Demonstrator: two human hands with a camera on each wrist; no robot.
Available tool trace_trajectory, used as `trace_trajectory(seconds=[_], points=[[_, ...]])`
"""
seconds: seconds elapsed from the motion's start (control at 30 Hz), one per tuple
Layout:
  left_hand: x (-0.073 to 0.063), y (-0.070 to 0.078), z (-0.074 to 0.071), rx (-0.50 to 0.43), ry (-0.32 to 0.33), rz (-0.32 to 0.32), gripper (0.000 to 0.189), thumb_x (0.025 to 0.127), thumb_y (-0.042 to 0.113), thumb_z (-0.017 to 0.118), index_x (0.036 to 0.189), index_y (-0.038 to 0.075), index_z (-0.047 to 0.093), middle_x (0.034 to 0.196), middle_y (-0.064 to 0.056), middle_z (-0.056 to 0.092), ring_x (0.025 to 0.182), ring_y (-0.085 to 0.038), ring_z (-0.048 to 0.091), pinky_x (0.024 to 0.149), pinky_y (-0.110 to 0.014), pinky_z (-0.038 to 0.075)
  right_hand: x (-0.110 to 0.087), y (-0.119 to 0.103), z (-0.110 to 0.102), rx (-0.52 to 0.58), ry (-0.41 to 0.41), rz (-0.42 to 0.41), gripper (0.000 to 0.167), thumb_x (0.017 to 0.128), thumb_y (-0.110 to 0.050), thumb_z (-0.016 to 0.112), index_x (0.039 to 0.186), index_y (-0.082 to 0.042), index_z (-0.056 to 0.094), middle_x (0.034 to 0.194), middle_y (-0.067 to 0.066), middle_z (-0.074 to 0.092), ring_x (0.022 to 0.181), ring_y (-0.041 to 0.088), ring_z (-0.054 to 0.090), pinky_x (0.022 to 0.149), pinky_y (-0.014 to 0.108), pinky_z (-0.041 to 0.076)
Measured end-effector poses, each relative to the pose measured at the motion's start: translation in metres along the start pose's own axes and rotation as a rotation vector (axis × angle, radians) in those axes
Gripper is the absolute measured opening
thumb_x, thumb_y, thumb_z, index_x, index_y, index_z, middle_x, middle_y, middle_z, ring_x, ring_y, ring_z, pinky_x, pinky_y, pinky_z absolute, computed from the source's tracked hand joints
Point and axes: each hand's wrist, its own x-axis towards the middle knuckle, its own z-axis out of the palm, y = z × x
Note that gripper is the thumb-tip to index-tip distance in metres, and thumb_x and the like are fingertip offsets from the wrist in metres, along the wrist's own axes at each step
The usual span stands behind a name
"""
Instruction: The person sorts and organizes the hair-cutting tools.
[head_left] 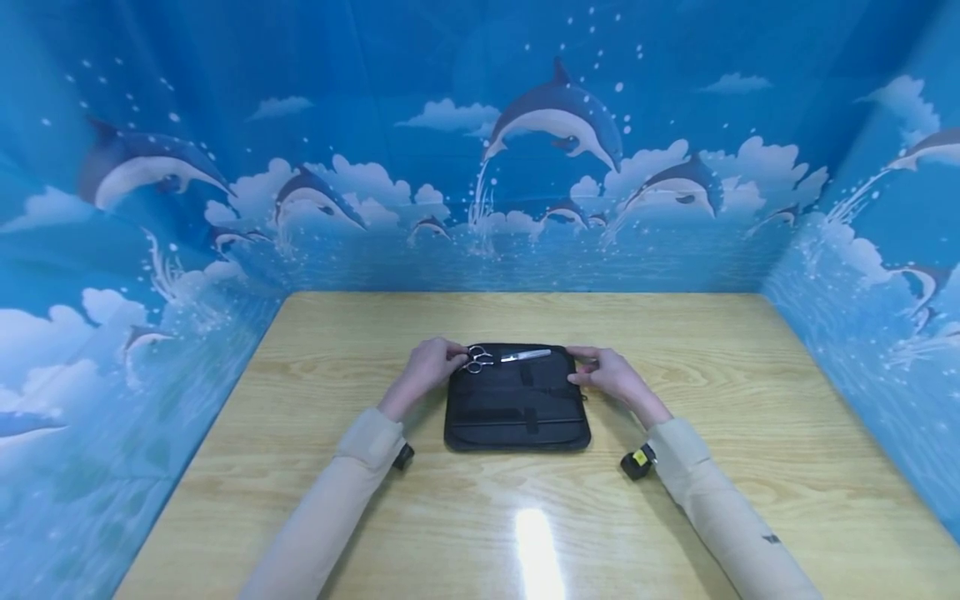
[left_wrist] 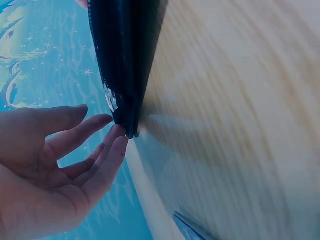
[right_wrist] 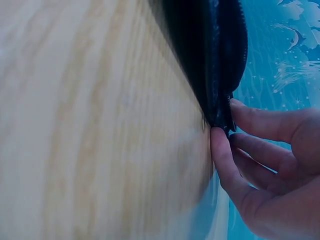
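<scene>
Blue dolphin-printed sheeting point(head_left: 360, 258) encloses the visible sides of a wood-grain table point(head_left: 720, 358). Between the left hand point(head_left: 431, 363) and the right hand point(head_left: 611, 373) lies a black case point(head_left: 483, 396), with silver scissors point(head_left: 526, 355) near its far edge. Their long axis runs across from hand to hand: handles just beside the left, which is nearer, blade pointing rightward. Left fingers are loosely extended at the case's corner, thumb apart; blur leaves firm contact uncertain. Right thumb and fingers pinch the opposite edge. Near the right wrist sits a yellow label point(head_left: 640, 457), its print unreadable; no brand shows.
</scene>
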Motion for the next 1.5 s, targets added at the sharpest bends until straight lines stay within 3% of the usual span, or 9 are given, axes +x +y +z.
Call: trace_trajectory(seconds=[0.23, 0.5, 0.63, 0.83, 1.0, 1.13, 1.27, 1.5], points=[[-0.006, -0.004, -0.003, -0.034, 0.038, 0.045, 0.027, 0.101, 0.018, 0.063, 0.124, 0.006, 0.072, 0.116, -0.014, 0.073, 0.095, -0.027, 0.066, 0.09, -0.045, 0.053, -0.001, 0.0, 0.0, -0.007, 0.013, -0.004, 0.06, 0.097, -0.011, 0.069, 0.152, -0.005, 0.045, 0.143, 0.023, 0.055, 0.118, 0.035, 0.058, 0.087, 0.038, 0.052], [-0.017, -0.007, -0.019, -0.111, 0.023, 0.016, 0.028, 0.103, 0.019, 0.06, 0.125, 0.006, 0.071, 0.123, -0.014, 0.071, 0.107, -0.03, 0.069, 0.093, -0.043, 0.055, -0.002, -0.001, 0.001, 0.001, 0.008, -0.013, 0.06, 0.097, -0.01, 0.068, 0.151, -0.004, 0.045, 0.143, 0.024, 0.054, 0.12, 0.037, 0.057, 0.091, 0.04, 0.052], [-0.03, -0.01, -0.033, -0.107, 0.058, 0.025, 0.025, 0.102, 0.02, 0.061, 0.117, 0.005, 0.073, 0.114, -0.013, 0.074, 0.1, -0.029, 0.071, 0.088, -0.042, 0.057, -0.003, -0.001, 0.0, -0.009, 0.009, -0.035, 0.06, 0.096, -0.011, 0.07, 0.15, -0.003, 0.046, 0.14, 0.025, 0.055, 0.115, 0.034, 0.059, 0.085, 0.035, 0.053], [-0.054, -0.017, -0.05, -0.11, 0.095, -0.038, 0.016, 0.1, 0.016, 0.064, 0.105, 0.004, 0.072, 0.092, -0.008, 0.074, 0.081, -0.021, 0.07, 0.072, -0.036, 0.058, -0.001, -0.001, 0.0, 0.001, 0.011, -0.031, 0.06, 0.096, -0.01, 0.07, 0.15, -0.004, 0.046, 0.139, 0.024, 0.056, 0.115, 0.034, 0.059, 0.087, 0.036, 0.052], [-0.074, -0.029, -0.054, -0.015, 0.124, -0.034, 0.009, 0.095, 0.01, 0.068, 0.098, 0.003, 0.073, 0.088, -0.008, 0.073, 0.078, -0.021, 0.068, 0.07, -0.036, 0.056, 0.003, 0.002, 0.002, -0.004, 0.015, -0.027, 0.061, 0.095, -0.008, 0.071, 0.15, -0.003, 0.046, 0.139, 0.025, 0.057, 0.112, 0.033, 0.06, 0.083, 0.034, 0.052], [-0.091, -0.04, -0.054, 0.063, 0.083, -0.053, 0.003, 0.09, 0.005, 0.072, 0.092, 0.003, 0.073, 0.084, -0.006, 0.071, 0.075, -0.02, 0.064, 0.069, -0.034, 0.054, 0.002, 0.003, 0.001, 0.003, 0.013, -0.029, 0.062, 0.094, -0.008, 0.072, 0.15, -0.001, 0.046, 0.135, 0.025, 0.059, 0.107, 0.03, 0.061, 0.079, 0.031, 0.051], [-0.105, -0.048, -0.055, 0.105, 0.009, -0.096, 0.009, 0.086, 0.011, 0.077, 0.09, 0.004, 0.072, 0.081, -0.003, 0.069, 0.074, -0.018, 0.063, 0.069, -0.034, 0.054, 0.002, 0.002, 0.001, 0.01, 0.02, -0.026, 0.062, 0.094, -0.008, 0.072, 0.149, -0.002, 0.047, 0.131, 0.025, 0.061, 0.105, 0.029, 0.061, 0.078, 0.03, 0.051], [-0.114, -0.053, -0.051, 0.144, -0.124, -0.156, 0.021, 0.082, 0.024, 0.084, 0.087, 0.009, 0.07, 0.076, 0.002, 0.065, 0.068, -0.015, 0.057, 0.061, -0.028, 0.046, 0.003, 0.003, 0.002, 0.007, 0.029, -0.018, 0.061, 0.094, -0.008, 0.072, 0.149, -0.002, 0.047, 0.119, 0.021, 0.066, 0.098, 0.025, 0.061, 0.076, 0.03, 0.05]])
